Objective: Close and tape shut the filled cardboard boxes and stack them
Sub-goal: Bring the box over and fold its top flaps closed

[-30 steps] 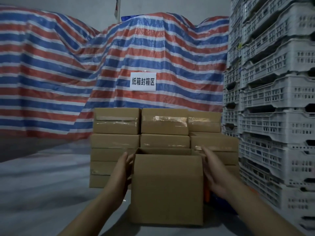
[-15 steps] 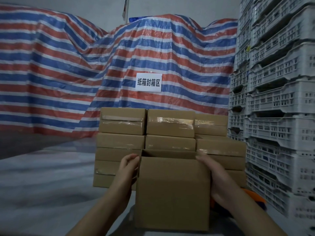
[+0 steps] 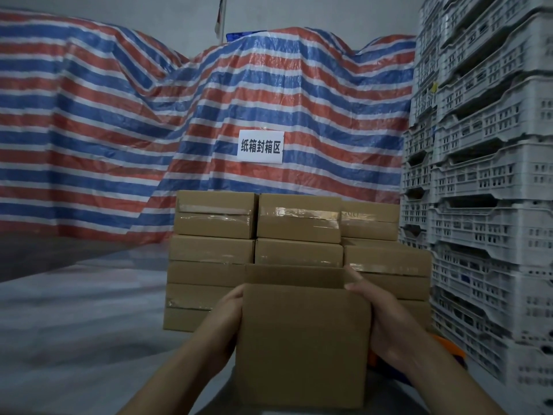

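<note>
A striped tarp [image 3: 119, 115] hangs across the back, bearing a white sign [image 3: 261, 146]. In front of it, sealed cardboard boxes [image 3: 215, 217] sit stacked in rows on the pale floor [image 3: 74, 310]. Nearest the camera, the left hand [image 3: 226, 313] grips the left side of an open cardboard box [image 3: 302, 339], its fingers wrapped round the edge. The box's top flaps stand up, unsealed. The right hand [image 3: 380, 319] clamps the box's right side, thumb on the near face. An orange object [image 3: 446, 347] peeks out behind the right wrist. White plastic crates [image 3: 493, 175] tower at the far right.
</note>
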The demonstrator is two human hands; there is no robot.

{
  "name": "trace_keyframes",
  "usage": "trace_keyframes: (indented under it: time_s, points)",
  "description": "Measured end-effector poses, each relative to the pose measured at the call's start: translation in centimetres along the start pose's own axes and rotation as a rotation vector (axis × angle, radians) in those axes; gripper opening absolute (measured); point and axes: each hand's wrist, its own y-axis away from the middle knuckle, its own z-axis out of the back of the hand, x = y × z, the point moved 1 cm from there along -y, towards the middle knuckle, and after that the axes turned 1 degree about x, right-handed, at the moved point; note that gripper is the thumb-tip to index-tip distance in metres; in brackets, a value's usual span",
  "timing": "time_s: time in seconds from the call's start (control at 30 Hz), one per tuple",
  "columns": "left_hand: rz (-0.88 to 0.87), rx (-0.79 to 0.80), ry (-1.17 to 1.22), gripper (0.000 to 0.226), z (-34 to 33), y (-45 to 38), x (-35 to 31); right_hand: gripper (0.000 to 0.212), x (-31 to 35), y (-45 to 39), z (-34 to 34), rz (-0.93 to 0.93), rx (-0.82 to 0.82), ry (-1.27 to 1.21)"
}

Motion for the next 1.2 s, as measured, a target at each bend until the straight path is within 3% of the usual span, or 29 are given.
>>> trace_keyframes:
  time_s: [0.1, 0.23, 0.3, 0.4, 0.5, 0.7, 0.8, 0.93, 1.1, 1.2]
  points:
    - [0.012, 0.011, -0.033, 0.027, 0.2, 0.0, 0.1, 0.06, -0.6, -0.1, 0.1, 0.037, -0.07, -0.051]
    - [-0.03, -0.026, -0.014, 0.019, 0.6, -0.3, 0.6, 0.038, -1.8, 0.2, 0.3, 0.129, -0.176, -0.115]
    - [-0.062, -0.054, 0.013, 0.031, 0.7, -0.3, 0.8, 0.042, -2.5, 0.5, 0.6, 0.161, -0.241, -0.081]
    - [-0.09, -0.063, 0.016, 0.039, 0.7, -0.2, 0.7, 0.068, -3.5, 0.8, 1.0, 0.191, -0.215, 0.012]
    - [-0.097, -0.092, 0.008, 0.026, 0.7, -0.2, 0.7, 0.09, -4.2, 1.0, 0.7, 0.168, -0.159, 0.114]
    - [-0.121, -0.102, 0.017, 0.024, 0.8, 0.1, 0.4, 0.053, -3.9, 1.2, -0.2, 0.105, -0.233, 0.231]
    - [-0.145, -0.1, 0.001, 0.028, 0.6, 0.1, 0.5, 0.071, -3.8, 1.2, -0.1, 0.109, -0.244, 0.339]
    - [-0.165, -0.151, -0.02, 0.047, 0.3, 0.4, 0.5, 0.074, -3.4, 1.2, 0.4, 0.081, -0.239, 0.459]
    - [-0.252, -0.314, -0.046, 0.05, -0.3, 0.5, 0.2, 0.05, -2.8, 1.2, 0.1, -0.016, -0.278, 0.344]
    - [-0.187, -0.297, 0.053, 0.068, -0.2, 0.4, -0.2, 0.054, -2.8, 1.1, 0.2, -0.07, -0.327, 0.269]
